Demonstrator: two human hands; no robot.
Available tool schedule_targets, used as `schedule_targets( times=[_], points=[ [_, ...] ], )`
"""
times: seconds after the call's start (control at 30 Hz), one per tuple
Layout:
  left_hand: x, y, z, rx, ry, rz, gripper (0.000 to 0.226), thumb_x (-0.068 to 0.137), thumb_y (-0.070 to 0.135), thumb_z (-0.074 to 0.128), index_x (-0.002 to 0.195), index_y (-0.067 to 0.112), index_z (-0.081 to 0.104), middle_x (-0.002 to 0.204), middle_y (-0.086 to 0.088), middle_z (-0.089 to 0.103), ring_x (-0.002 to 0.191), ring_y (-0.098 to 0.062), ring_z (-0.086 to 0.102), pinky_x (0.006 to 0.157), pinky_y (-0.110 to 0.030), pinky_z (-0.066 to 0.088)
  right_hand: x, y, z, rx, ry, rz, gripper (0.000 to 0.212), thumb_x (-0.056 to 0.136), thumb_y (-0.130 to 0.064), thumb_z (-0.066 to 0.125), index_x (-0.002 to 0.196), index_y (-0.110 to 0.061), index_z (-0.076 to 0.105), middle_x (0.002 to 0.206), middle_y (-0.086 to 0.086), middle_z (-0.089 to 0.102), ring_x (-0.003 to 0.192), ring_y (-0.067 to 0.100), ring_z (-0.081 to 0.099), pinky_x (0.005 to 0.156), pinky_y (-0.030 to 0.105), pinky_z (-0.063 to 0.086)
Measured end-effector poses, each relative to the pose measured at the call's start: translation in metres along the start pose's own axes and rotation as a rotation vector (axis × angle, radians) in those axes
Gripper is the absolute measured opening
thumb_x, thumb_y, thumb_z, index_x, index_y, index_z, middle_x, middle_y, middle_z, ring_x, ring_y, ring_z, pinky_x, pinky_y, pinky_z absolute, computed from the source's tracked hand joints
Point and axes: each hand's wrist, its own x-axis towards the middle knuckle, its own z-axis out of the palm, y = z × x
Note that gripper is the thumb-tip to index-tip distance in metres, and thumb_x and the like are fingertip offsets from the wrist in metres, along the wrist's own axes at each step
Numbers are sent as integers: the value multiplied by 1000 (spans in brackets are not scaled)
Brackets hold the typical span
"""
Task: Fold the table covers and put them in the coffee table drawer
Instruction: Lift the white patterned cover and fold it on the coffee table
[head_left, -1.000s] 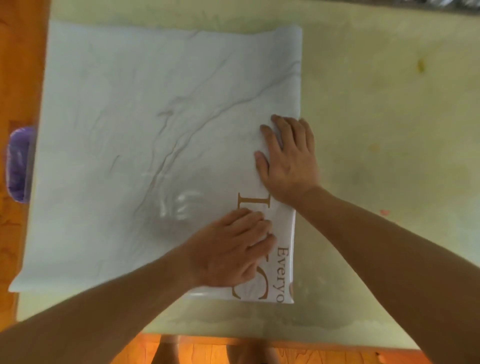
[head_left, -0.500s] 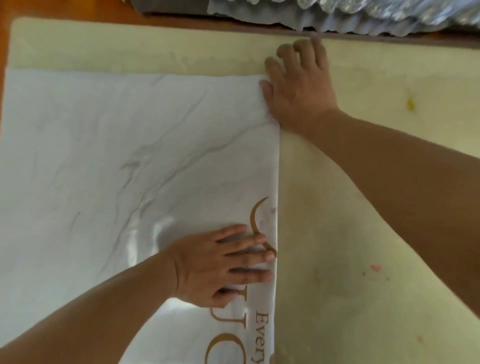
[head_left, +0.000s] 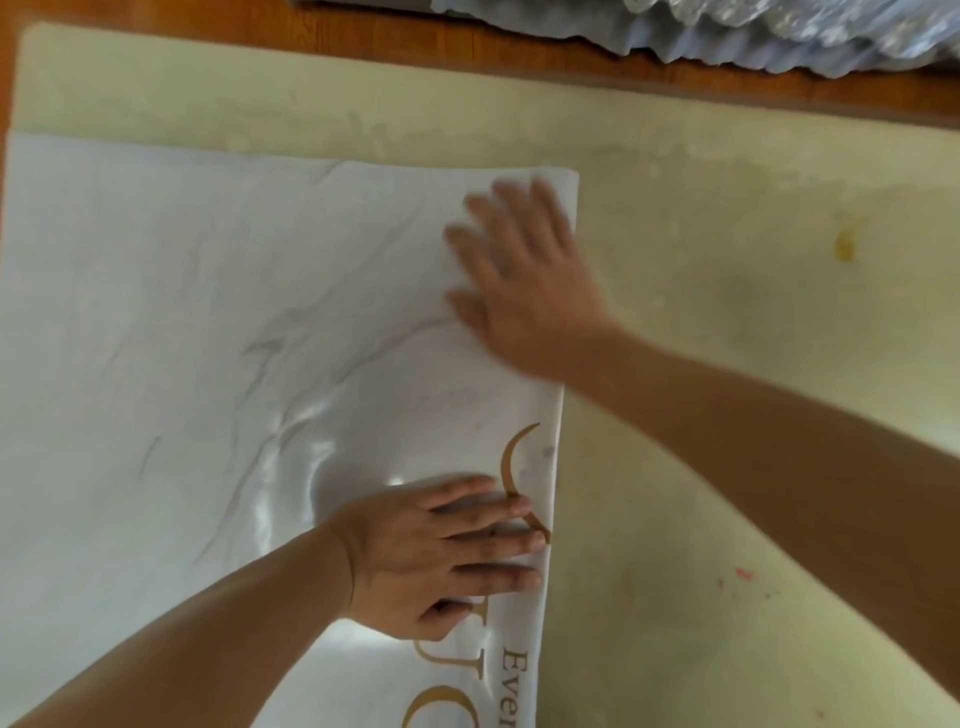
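Table cover lies folded on the table's left half; left hand and right hand press it flat-fingered, gripping nothing (slick stuff, so the crease could spring back).

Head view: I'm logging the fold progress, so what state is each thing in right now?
White table cover: lying flat on the table, wrinkled, straight edge at right.
Left hand: fingers straight, pressing the cover near its right edge.
Right hand: flat on the cover, blurred.
Yellowish table surface: stained.
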Motion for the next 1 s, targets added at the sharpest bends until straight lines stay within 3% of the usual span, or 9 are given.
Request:
schedule_targets(
  times=[0.1, 0.37, 0.5, 0.63, 0.7, 0.83, 0.93, 1.0],
  points=[
    [-1, 0, 0, -21, -28, -7, 65, 101, 50, 38, 161, 32, 21, 169, 4, 14, 157, -30, -2, 124, -51, 7, 33, 38, -6, -50, -42, 64, 64, 104, -55, 24, 149, -12, 40, 157, 18, 34, 150, 40, 20, 125, 54, 8],
    [-1, 1, 2, -8, -27, -3, 65, 103, 51, 34, 162, 31, 16, 169, 2, 11, 157, -30, -7, 125, -51, 4, 41, 40, 1, -38, -96, 79, 78, 98, -70, 9, 161, -23, 10, 168, 11, 6, 155, 33, -1, 125, 50, 5],
    [-2, 2, 0, -5, -42, 12, 66, 103, 53, 32, 162, 30, 14, 170, 1, 9, 157, -30, -7, 125, -52, 2, 33, 34, -5, -79, -25, 101, 71, 103, -61, 16, 158, -18, 26, 166, 15, 17, 154, 36, 7, 124, 54, 6],
    [-1, 2, 0, 13, -6, 11, 68, 102, 55, 33, 162, 29, 14, 170, 0, 7, 157, -30, -4, 125, -53, 8, 8, 11, -8, -199, 149, 92, 46, 104, -32, 37, 139, -6, 52, 151, 23, 44, 143, 44, 36, 121, 59, 20],
    [0, 2, 0, 4, 3, 8, 69, 102, 55, 34, 162, 28, 13, 170, -2, 6, 157, -30, -3, 125, -54, 11, -41, -21, 2, -135, 226, 23, 41, 104, -26, 44, 135, -4, 58, 146, 25, 50, 137, 48, 43, 118, 62, 25],
    [-2, 0, 5, 66, 46, 60, 66, 103, 51, 36, 161, 24, 22, 169, -7, 16, 157, -30, 6, 124, -58, 14, -146, -76, 10, 49, 133, 137, 35, 104, -26, 50, 129, -6, 63, 142, 21, 54, 135, 44, 44, 117, 59, 26],
    [-1, 4, 5, 147, 41, 61, 62, 105, 48, 32, 161, 23, 22, 169, -9, 14, 156, -31, 8, 123, -57, 17, -147, -70, 10, 8, 151, 187, 29, 99, -20, 54, 121, -5, 66, 133, 20, 60, 125, 45, 51, 117, 59, 27],
    [-7, 18, 3, 185, 94, -43, 59, 105, 42, 36, 160, 20, 27, 167, -13, 20, 154, -37, 18, 121, -58, 23, -142, -69, 10, -53, 168, 146, 29, 99, -18, 51, 120, -5, 65, 130, 20, 60, 123, 45, 52, 116, 60, 27]
  ],
)
